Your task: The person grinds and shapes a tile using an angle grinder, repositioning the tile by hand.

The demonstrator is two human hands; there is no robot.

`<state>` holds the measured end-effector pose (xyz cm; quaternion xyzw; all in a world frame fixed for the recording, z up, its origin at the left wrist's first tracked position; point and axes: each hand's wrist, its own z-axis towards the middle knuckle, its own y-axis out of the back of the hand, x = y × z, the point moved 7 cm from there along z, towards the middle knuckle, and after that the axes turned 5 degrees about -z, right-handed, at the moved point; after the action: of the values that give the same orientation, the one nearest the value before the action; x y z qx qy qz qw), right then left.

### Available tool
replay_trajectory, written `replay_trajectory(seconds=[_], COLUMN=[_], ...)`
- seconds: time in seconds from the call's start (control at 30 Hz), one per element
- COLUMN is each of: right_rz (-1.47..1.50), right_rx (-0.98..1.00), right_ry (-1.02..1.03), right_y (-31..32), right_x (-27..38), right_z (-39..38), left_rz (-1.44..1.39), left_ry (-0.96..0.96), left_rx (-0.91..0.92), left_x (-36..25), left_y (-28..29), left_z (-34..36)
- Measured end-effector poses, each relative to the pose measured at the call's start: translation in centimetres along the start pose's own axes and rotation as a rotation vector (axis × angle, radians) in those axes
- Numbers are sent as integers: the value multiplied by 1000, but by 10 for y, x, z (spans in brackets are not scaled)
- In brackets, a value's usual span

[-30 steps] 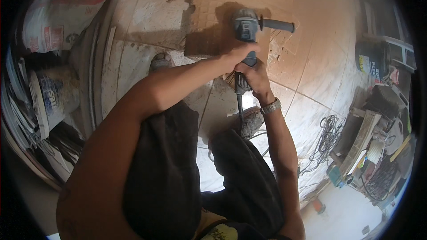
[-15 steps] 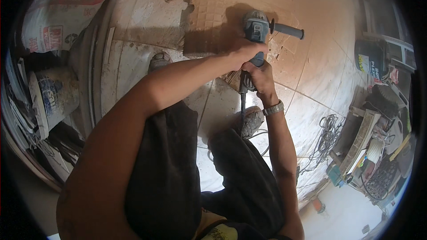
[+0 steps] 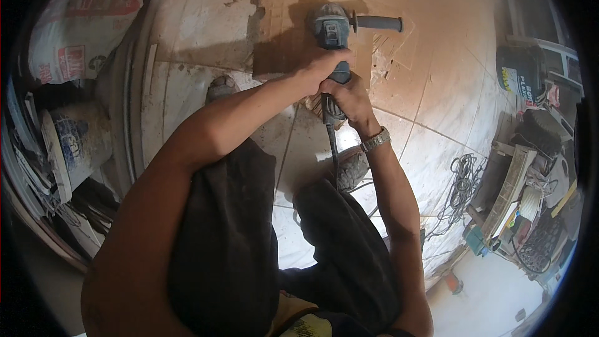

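Note:
An angle grinder (image 3: 331,31) with a black side handle (image 3: 381,22) pointing right is held over a brown cardboard sheet (image 3: 281,15) on the tiled floor (image 3: 427,109). My left hand (image 3: 326,65) is closed on the grinder's body, below its head. My right hand (image 3: 350,98), with a metal watch at the wrist, grips the rear of the tool just below my left hand. The black cord (image 3: 332,146) runs down from the tool's end between my legs. The side handle is not held. The underside of the grinder is hidden.
My shoes (image 3: 221,88) are beside the cardboard and below the grinder. At left stand printed sacks (image 3: 81,34), a dirty bucket (image 3: 75,140) and stacked strips. At right are a black container (image 3: 518,72), coiled cable (image 3: 465,184) and piled tools and scrap (image 3: 524,193).
The grinder and both my hands shifted right between one second and half a second ago; now they have moved back left and a little up the picture. Both hands keep their grip.

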<state>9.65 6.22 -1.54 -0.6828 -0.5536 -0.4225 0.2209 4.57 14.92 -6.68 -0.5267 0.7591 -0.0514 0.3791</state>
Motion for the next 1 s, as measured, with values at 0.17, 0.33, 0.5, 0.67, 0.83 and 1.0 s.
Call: replay_trajectory(seconds=[0.17, 0.33, 0.5, 0.67, 0.83, 1.0], right_rz=[23, 37, 44, 109, 5, 29], right_rx=[-129, -183, -175, -72, -5, -39], right_ry=[-13, -95, -70, 7, 22, 10], right_y=[19, 24, 23, 4, 1, 4], right_x=[-14, -15, -17, -7, -16, -3], right_z=[-8, -17, -20, -13, -4, -15], left_rz=[191, 79, 173, 49, 50, 112], left_ry=[-65, 34, -21, -5, -82, -136], left_rx=[-120, 65, 28, -40, -143, -180], left_x=[-11, 11, 1, -1, -7, -5], left_y=[-20, -30, -31, -11, -1, -4], left_z=[-10, 11, -5, -20, -23, -17])
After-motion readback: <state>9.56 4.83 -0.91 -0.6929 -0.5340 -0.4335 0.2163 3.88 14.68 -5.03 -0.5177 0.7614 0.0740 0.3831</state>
